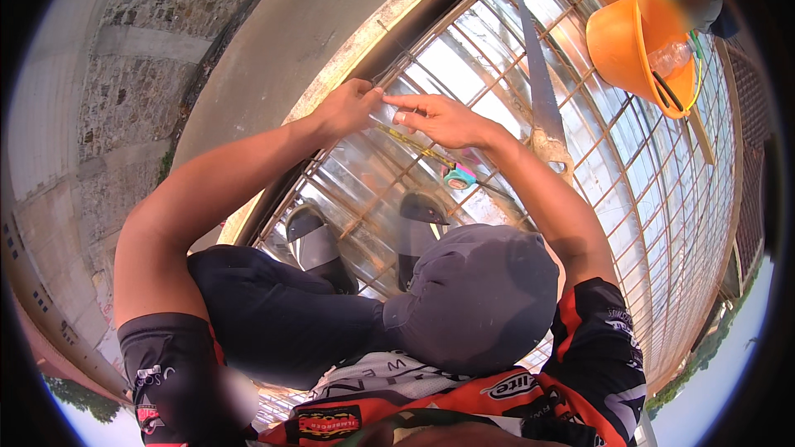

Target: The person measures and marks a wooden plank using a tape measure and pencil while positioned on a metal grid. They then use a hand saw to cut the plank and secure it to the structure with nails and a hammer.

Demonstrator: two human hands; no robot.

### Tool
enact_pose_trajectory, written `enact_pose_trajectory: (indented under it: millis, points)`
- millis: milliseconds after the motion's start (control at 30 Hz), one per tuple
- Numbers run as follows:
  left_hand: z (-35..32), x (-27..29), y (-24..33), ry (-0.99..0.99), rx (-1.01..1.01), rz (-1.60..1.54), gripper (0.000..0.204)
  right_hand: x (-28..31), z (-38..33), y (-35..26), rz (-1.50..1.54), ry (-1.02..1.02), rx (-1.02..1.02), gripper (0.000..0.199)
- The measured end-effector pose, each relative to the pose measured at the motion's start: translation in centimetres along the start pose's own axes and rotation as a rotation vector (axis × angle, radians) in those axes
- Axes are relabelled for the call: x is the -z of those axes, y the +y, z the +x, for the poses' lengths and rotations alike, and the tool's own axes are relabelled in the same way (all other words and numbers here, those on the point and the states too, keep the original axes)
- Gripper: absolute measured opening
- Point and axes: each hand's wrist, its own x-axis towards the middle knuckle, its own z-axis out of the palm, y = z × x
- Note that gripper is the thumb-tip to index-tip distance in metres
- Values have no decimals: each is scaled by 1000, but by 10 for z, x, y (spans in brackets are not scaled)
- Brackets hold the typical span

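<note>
Steel grid (617, 145), frame right: laid | upper centre: left hand (346, 108) pinched, right hand (445, 120) part-open, contents I can't tell | work seemingly unfinished.

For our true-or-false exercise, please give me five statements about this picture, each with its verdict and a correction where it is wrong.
1. The left hand and right hand are close together. True.
2. A clear bottle shows inside the bucket. True.
3. That bucket is blue. False: it is orange.
4. The saw is gripped in the right hand. False: the saw lies on the metal grid, and the right hand is up beside the left hand.
5. The tape measure is left of the saw in the picture. True.
</note>
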Motion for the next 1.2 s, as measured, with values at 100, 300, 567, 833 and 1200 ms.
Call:
enact_pose_trajectory:
  millis: [100, 300, 567, 833, 1200]
  points:
    - [17, -4, -5, 39, -5, -212, 56, 19, -3, -14, -132, 0, -80, 42]
    - [17, -31, 4, 142, -89, -448, 60, 80, 29, -7, -428, 307, -118, 34]
    - [48, -24, -12, 103, -149, -315, 45, 86, 103, 0, -13, 217, -452, 33]
    - [34, -16, 1, -106, -88, -562, 46, 103, 118, -13, -31, 67, -598, 28]
    - [59, -2, 28, -282, -96, -519, 71, 91, 115, -6, 139, 257, -531, 32]
